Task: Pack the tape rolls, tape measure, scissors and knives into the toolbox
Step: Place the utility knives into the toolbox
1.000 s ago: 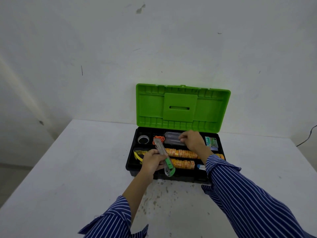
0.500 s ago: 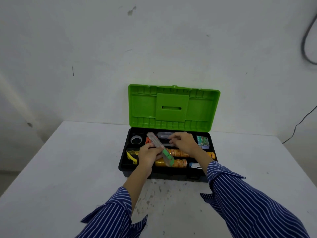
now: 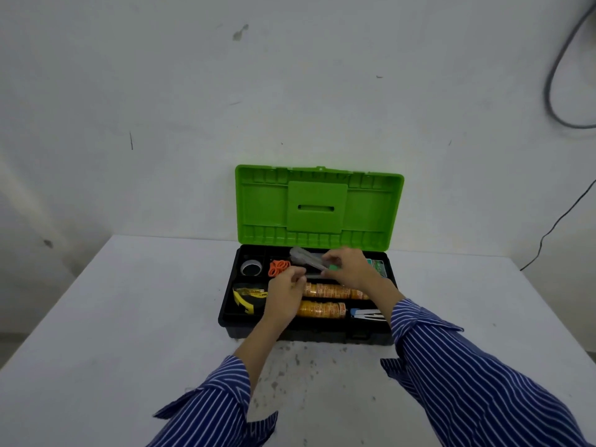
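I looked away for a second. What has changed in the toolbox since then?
The knife went from over the front, in the left hand, back to the rear tray; both hands now hold it, the right hand at its green end. The tape rolls, scissors and tape measure stayed put.

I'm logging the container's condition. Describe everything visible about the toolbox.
The toolbox is plastic by its look: a black base with a bright green lid standing open and upright at the back, ribbed inside, with a slotted raised panel at its centre. It sits on the white table near the wall. The base is split into compartments, several already holding items. Both hands, left hand and right hand, reach into it.
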